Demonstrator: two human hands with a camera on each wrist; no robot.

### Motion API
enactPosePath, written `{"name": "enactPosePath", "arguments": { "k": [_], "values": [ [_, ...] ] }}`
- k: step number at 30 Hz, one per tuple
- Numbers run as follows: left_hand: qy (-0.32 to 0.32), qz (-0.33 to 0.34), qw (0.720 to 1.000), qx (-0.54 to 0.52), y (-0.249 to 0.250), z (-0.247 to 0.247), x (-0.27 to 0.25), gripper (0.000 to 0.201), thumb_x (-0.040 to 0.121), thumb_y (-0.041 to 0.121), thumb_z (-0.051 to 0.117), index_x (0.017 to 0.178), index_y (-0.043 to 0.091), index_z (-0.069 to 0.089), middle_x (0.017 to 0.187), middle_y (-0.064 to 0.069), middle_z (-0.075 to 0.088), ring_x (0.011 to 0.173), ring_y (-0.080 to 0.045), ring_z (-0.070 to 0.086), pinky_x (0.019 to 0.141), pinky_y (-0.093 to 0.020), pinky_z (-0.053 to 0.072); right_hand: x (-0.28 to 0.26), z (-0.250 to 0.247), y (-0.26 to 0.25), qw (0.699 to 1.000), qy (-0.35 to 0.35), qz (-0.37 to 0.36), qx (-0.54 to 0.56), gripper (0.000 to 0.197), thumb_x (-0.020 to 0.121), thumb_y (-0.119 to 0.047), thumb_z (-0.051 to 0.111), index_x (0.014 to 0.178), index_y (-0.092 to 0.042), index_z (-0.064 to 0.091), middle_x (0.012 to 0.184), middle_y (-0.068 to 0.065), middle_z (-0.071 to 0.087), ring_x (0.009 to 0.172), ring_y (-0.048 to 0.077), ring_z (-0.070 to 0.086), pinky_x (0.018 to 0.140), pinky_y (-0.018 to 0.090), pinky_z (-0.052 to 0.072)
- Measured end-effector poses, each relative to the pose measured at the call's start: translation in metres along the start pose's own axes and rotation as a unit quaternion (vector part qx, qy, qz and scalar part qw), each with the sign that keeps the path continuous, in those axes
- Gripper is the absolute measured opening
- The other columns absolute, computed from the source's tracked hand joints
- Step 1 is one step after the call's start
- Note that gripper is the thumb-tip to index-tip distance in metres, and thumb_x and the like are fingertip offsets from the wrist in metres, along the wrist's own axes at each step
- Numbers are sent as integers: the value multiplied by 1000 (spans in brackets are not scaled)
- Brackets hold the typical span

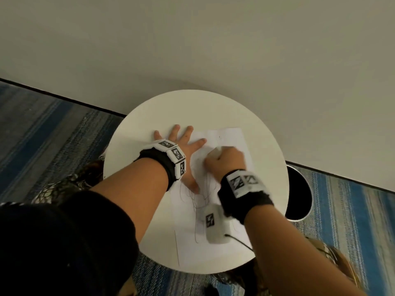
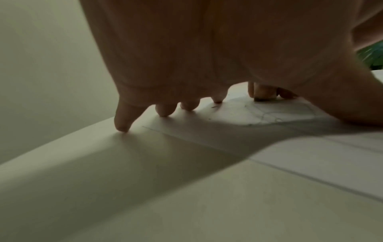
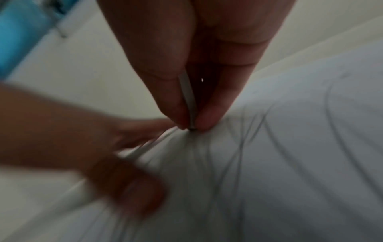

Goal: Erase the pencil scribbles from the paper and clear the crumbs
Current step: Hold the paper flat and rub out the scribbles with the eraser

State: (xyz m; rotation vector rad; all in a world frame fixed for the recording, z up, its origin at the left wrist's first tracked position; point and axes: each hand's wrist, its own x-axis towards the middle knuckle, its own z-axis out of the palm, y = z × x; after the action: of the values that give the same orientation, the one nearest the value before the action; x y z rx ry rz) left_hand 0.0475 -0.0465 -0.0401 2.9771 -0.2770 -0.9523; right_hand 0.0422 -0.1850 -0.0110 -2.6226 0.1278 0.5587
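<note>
A white paper (image 1: 232, 138) lies on the round white table (image 1: 149, 129), with thin pencil scribbles (image 1: 197, 199) across its middle. My left hand (image 1: 181, 138) lies flat with fingers spread, pressing on the paper's left edge. My right hand (image 1: 224, 159) pinches a small white eraser (image 3: 188, 99) between thumb and fingers, its tip touching the scribbled paper (image 3: 290, 147). The paper bunches slightly at the eraser tip. In the left wrist view the spread fingertips (image 2: 122, 126) touch the table and the paper (image 2: 269, 113). A small dark crumb (image 2: 214, 106) lies near them.
A round black bin (image 1: 299, 193) with a metal rim stands on the floor just right of the table. A pale wall (image 1: 192, 39) runs behind the table. Blue striped carpet (image 1: 42, 124) surrounds it. The paper's near corner reaches the table's front edge.
</note>
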Motion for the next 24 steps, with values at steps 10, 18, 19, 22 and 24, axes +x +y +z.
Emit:
{"name": "enactPosePath", "arguments": {
  "k": [10, 18, 19, 22, 24],
  "values": [
    [6, 3, 1000, -7, -2, 6, 1, 140, 36, 94, 59, 141, 51, -23, 154, 6, -34, 142, -33, -27, 103, -77, 3, 0, 5, -7, 999, -26, -30, -10, 22, 93, -23, 49, 82, -8, 61, 82, 9, 62, 74, 26, 58, 67, 26, 43],
    [-8, -3, 1000, -12, -1, 4, -2, 140, 37, 94, 60, 139, 53, -26, 152, 7, -38, 141, -33, -31, 98, -80, 0, 2, -7, -10, 1000, -8, -30, -4, 26, 91, -23, 52, 70, -8, 56, 74, 6, 61, 76, 27, 59, 62, 27, 46],
    [-7, -6, 1000, -9, -1, 4, -2, 139, 37, 94, 59, 139, 53, -26, 152, 7, -38, 141, -33, -30, 99, -81, 1, -4, 2, -13, 997, -47, -61, -32, 23, 90, -22, 53, 76, -5, 60, 80, 8, 64, 79, 27, 60, 67, 29, 48],
    [-15, -7, 1000, -5, -1, 5, -4, 139, 39, 94, 60, 140, 52, -26, 152, 7, -39, 141, -33, -31, 98, -81, 2, -1, -1, -15, 993, -88, -61, -45, 25, 88, -20, 55, 95, -1, 69, 94, 14, 72, 90, 28, 68, 77, 31, 55],
    [-17, -4, 1000, -12, -1, 6, -4, 140, 36, 95, 58, 138, 53, -28, 151, 7, -40, 140, -32, -32, 97, -81, -1, 11, -10, -9, 999, -26, -28, 23, 26, 89, -23, 51, 84, -4, 68, 85, 11, 71, 85, 29, 69, 69, 28, 53]
  ]
}}
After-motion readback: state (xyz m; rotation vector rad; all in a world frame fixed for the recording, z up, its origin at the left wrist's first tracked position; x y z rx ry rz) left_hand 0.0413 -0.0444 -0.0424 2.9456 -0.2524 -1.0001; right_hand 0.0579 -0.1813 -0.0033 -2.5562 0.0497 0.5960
